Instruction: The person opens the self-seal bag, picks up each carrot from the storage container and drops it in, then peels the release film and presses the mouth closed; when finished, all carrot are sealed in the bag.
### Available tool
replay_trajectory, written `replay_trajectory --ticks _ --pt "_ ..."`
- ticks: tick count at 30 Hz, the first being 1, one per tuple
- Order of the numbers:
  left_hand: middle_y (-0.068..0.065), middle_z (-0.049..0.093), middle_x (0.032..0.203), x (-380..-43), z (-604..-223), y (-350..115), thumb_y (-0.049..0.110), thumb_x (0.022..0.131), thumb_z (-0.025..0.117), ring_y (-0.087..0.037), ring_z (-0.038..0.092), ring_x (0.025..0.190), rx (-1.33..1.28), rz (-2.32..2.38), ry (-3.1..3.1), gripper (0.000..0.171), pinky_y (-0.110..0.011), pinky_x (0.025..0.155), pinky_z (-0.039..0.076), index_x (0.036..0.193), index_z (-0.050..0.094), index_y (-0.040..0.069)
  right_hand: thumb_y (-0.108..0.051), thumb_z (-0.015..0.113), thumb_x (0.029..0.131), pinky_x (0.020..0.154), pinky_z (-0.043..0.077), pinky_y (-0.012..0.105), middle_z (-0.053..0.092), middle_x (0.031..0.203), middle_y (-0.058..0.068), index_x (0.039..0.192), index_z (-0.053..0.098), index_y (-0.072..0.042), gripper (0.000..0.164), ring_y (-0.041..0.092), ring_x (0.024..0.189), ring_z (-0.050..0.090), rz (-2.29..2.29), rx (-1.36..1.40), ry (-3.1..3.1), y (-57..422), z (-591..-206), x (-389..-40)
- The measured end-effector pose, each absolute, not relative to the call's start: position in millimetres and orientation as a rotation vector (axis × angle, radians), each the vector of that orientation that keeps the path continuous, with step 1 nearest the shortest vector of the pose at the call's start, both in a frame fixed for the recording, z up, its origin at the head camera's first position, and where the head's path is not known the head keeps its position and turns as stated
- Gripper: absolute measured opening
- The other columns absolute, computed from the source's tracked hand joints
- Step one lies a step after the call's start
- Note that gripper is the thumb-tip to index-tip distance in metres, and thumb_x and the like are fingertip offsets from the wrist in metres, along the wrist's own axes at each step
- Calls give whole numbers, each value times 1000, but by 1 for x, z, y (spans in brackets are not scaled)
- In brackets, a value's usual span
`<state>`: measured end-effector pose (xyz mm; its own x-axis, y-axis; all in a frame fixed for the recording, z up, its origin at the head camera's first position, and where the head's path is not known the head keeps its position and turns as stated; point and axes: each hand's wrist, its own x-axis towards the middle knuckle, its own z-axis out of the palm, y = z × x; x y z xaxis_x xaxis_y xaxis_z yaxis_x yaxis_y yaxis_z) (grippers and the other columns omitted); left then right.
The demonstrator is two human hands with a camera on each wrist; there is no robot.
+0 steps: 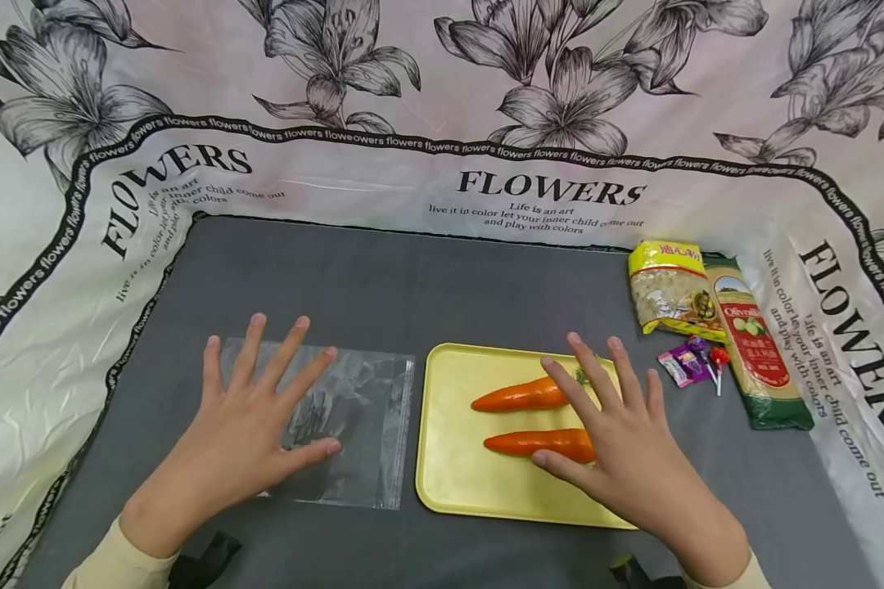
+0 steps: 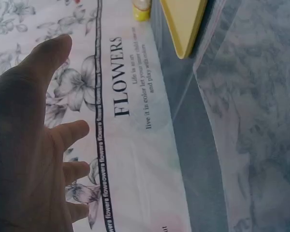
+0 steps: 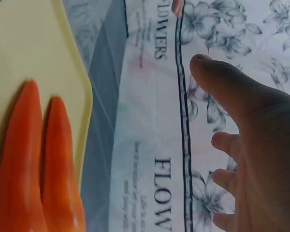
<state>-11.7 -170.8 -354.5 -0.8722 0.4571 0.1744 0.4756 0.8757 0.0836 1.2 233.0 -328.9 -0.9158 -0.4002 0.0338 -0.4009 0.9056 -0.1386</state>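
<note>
My left hand (image 1: 246, 433) is spread with straight fingers over a clear plastic bag (image 1: 364, 425), holding nothing. To its right, a yellow tray (image 1: 449, 483) bears two orange carrots, the upper carrot (image 1: 519, 396) and the lower carrot (image 1: 538, 442), their tips pointing left. My right hand (image 1: 626, 450), also spread and holding nothing, overlaps the tray's right side in the head view and hides the carrots' thick ends. Both carrots show beside the right hand (image 3: 261, 130) in the right wrist view. In the left wrist view, the left hand (image 2: 34, 140) has its fingers apart.
At the back right lie a yellow-topped food packet (image 1: 670, 290) and a green and red Olivoila packet (image 1: 757, 343). Small purple candies (image 1: 685, 364) and a red lollipop (image 1: 719, 358) sit in front of them. A flower-printed cloth (image 1: 383, 176) borders the grey surface (image 1: 324, 270).
</note>
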Motion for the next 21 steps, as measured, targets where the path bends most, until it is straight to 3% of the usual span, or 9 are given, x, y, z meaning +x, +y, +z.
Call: replay_trajectory --ticks 5,10,18,21 --pt "-5 4 158 -10 -362 -173 78 72 55 -37 -12 141 -710 -211 -2921 96 -70 103 -10 150 25 30 -70 58 78 108 0 66 -1 158 -3 152 12 -30 96 33 143 -6 255 738 -3043 211 -341 0" --pt "-6 5 158 -5 -380 -180 76 72 57 -37 -13 141 -682 -257 -2973 96 -72 102 -9 150 23 31 -70 52 82 108 7 65 1 158 -8 152 13 -29 91 25 144 -7 359 838 -3035 182 -360 -1" --pt "-8 6 158 2 -415 -193 70 73 63 -42 -9 140 -625 -299 -3062 94 -78 97 4 149 27 29 -63 49 88 110 7 62 17 155 -9 148 31 -25 73 23 144 7 385 983 -2951 143 -389 -5" --pt "-8 5 158 4 -425 -198 70 73 62 -42 -9 140 -600 -323 -3098 94 -77 98 2 149 28 28 -62 53 87 110 9 63 20 155 -8 146 37 -23 72 24 144 9 382 1019 -2950 130 -398 -5"
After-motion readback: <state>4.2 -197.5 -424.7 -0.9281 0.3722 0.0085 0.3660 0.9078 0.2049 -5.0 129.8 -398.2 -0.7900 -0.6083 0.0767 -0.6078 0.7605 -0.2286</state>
